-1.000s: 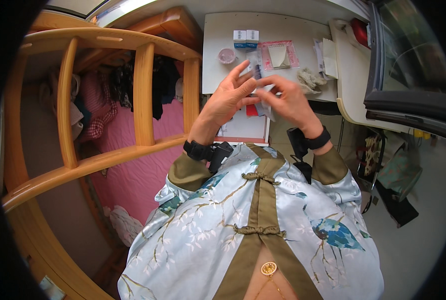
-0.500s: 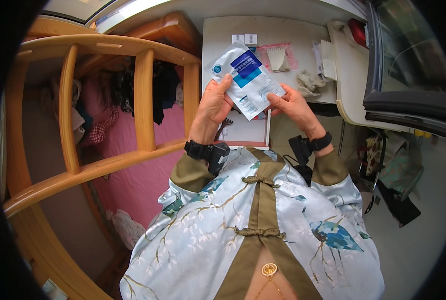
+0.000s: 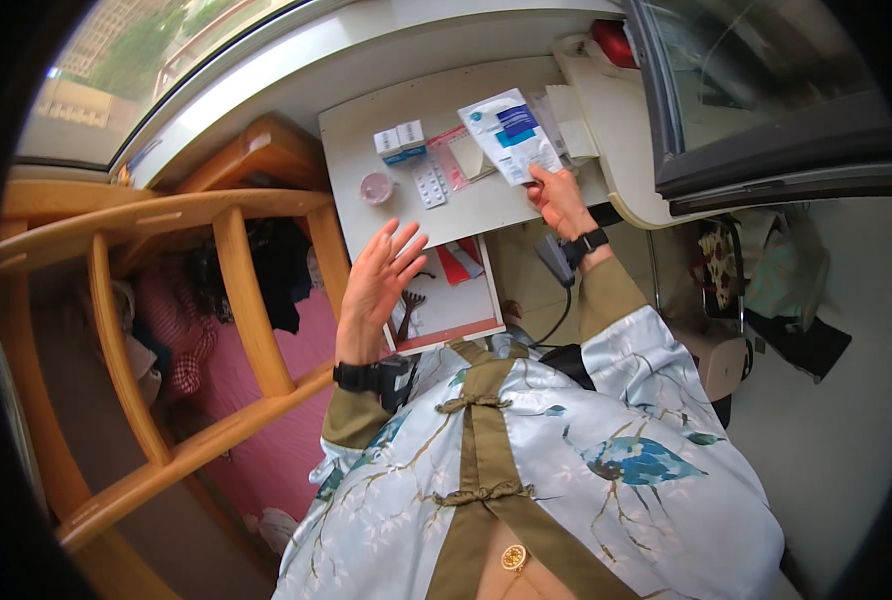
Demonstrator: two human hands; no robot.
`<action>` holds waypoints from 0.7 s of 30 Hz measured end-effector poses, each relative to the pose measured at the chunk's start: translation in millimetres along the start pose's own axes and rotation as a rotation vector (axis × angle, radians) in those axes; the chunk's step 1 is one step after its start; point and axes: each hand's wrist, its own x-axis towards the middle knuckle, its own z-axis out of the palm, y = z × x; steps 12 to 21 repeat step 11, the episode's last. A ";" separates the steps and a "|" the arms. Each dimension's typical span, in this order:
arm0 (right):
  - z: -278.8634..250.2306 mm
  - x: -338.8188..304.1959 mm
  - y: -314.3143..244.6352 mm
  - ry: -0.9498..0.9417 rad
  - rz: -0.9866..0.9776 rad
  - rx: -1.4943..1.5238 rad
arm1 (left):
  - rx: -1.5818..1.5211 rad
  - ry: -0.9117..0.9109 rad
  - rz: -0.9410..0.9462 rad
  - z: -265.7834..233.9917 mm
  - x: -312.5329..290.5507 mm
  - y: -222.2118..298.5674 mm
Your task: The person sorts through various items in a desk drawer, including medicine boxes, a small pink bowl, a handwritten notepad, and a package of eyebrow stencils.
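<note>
A flat silver-white sachet (image 3: 511, 133) with blue panels is pinched by its lower corner in my right hand (image 3: 563, 203), held over the right part of the white desk (image 3: 551, 205). My left hand (image 3: 379, 275) is empty, palm up and fingers spread, left of the pulled-out drawer (image 3: 471, 305). In that drawer lie a dark claw-like comb (image 3: 406, 310) and a red-and-white item (image 3: 461, 262). Beyond my left hand, the desk bears a round pink container (image 3: 376, 188), small blue-and-white boxes (image 3: 399, 142) and a blister pack of tablets (image 3: 430, 185).
Left of me runs a wooden bed rail (image 3: 251, 300), with a pink sheet (image 3: 228, 375) behind it. An open dark-framed window (image 3: 766, 178) juts in at the upper right. A pink plastic pouch (image 3: 453, 170) lies under the sachet's left side. Bags (image 3: 788, 270) stand at the right.
My left hand has let go of the sachet and moved down-left, opening. My right hand keeps the sachet, now farther right over the desk. The view has shifted, showing more desk and window.
</note>
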 end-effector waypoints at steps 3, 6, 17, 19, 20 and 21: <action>-35.8 34.2 -13.6 0.158 0.011 0.211 | 0.004 0.023 -0.018 -9.2 -8.6 0.3; -62.2 66.8 -35.6 0.294 0.016 0.283 | -0.008 0.043 -0.028 -19.2 -15.2 4.9; -86.1 86.1 -59.8 0.313 0.040 0.137 | 0.003 0.116 -0.025 -31.5 -19.9 9.0; -86.1 86.1 -59.8 0.313 0.040 0.137 | 0.003 0.116 -0.025 -31.5 -19.9 9.0; -86.1 86.1 -59.8 0.313 0.040 0.137 | 0.003 0.116 -0.025 -31.5 -19.9 9.0; -86.1 86.1 -59.8 0.313 0.040 0.137 | 0.003 0.116 -0.025 -31.5 -19.9 9.0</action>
